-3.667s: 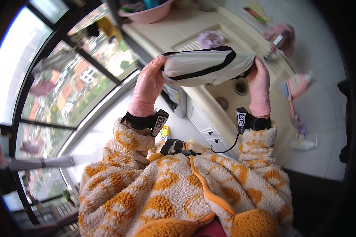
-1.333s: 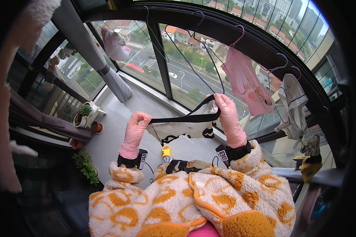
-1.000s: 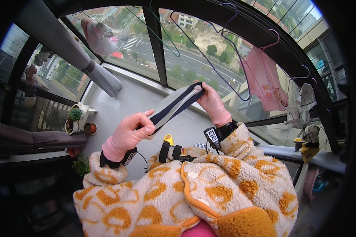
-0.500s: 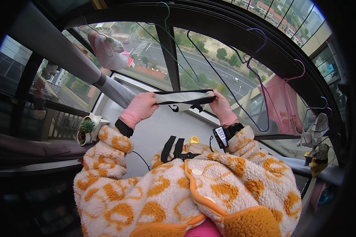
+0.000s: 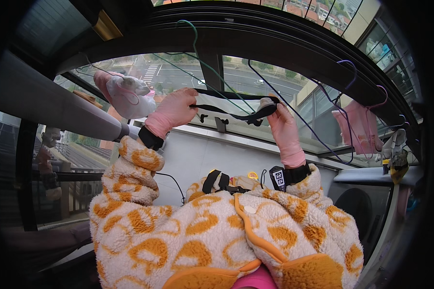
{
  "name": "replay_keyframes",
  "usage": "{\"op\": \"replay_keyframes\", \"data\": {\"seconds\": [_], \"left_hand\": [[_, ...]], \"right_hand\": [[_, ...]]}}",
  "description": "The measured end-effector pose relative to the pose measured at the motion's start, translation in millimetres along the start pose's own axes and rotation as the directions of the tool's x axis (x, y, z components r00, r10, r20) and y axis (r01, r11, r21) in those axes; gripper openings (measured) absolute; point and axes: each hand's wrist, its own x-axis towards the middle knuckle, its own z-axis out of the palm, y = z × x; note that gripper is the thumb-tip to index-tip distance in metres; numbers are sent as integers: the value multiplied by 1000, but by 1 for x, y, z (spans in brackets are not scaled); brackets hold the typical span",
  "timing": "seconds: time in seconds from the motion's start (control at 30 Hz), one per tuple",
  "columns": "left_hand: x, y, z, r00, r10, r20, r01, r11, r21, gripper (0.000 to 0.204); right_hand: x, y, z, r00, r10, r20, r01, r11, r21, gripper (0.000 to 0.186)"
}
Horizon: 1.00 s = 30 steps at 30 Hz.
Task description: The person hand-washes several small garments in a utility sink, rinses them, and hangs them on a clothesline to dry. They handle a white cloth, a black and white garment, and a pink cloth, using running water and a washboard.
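Stretched sideways between my hands is a black garment (image 5: 236,114) with a pale lining and an elastic-looking edge. My left hand (image 5: 172,111) grips its left end, fingers closed. At its right end my right hand (image 5: 283,129) pinches the black edge, where a pale bunched bit of cloth also shows. A green wire hanger (image 5: 196,39) hangs from the dark rail above. Its lower part overlaps the garment; I cannot tell whether it passes inside or only in front.
Left of my hands hang pink and white clothes (image 5: 128,96). On the right are a dark hanger (image 5: 301,120), a purple hanger (image 5: 354,72) and a pink garment (image 5: 359,126). Tall windows (image 5: 173,72) stand ahead, above a white sill (image 5: 212,136).
Both hands have risen with the garment toward the rail, and it now overlaps the green hanger. The view has tilted upward. The garment's opening is spread wider.
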Motion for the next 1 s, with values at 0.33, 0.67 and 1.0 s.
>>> {"op": "replay_keyframes", "data": {"seconds": [0.33,0.67,1.0], "left_hand": [[16,-74,-16,998,21,-59,-37,958,-284,21],[33,-90,11,1000,-24,19,30,785,-618,20],[-27,-71,-23,972,215,-91,-224,968,-110,21]], "right_hand": [[15,58,99,991,-57,117,127,632,-765,57],[48,101,125,972,-181,148,177,154,-972,40],[-4,27,95,912,-265,312,344,83,-935,18]]}}
